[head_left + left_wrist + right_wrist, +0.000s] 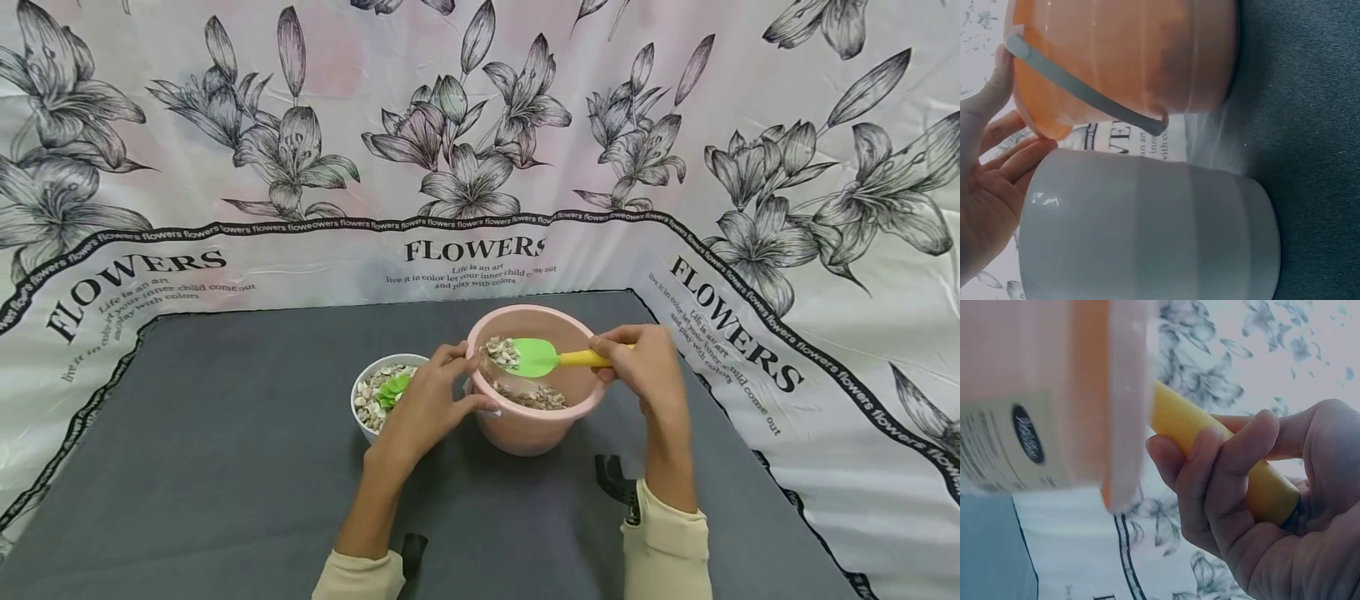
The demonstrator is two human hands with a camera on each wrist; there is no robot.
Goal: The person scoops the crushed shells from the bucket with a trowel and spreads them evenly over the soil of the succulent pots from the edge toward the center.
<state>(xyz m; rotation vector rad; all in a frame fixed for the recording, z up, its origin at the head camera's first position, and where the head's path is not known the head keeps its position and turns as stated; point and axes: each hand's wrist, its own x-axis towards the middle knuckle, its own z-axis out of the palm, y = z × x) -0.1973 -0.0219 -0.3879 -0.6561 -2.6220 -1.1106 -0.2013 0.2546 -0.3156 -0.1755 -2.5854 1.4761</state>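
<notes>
A pink bucket [525, 433] stands on the grey table with small pale and brown pieces [536, 396], like bits of shell, at its bottom. My left hand [431, 400] holds its rim at the left, thumb by the joint of the white carrying handle [1085, 90]. In my right hand [645, 358] is the yellow handle of a toy shovel [1191, 419], gripped by curled fingers. The shovel's green blade [534, 358] lies over the bucket's opening, and more pieces [502, 354] show at its tip.
Left of the bucket, partly behind my left hand, stands a white pot [1147, 225] filled with similar pieces and a bright green item [392, 390]. A flower-printed cloth [472, 167] hangs behind and beside the grey tabletop [225, 433].
</notes>
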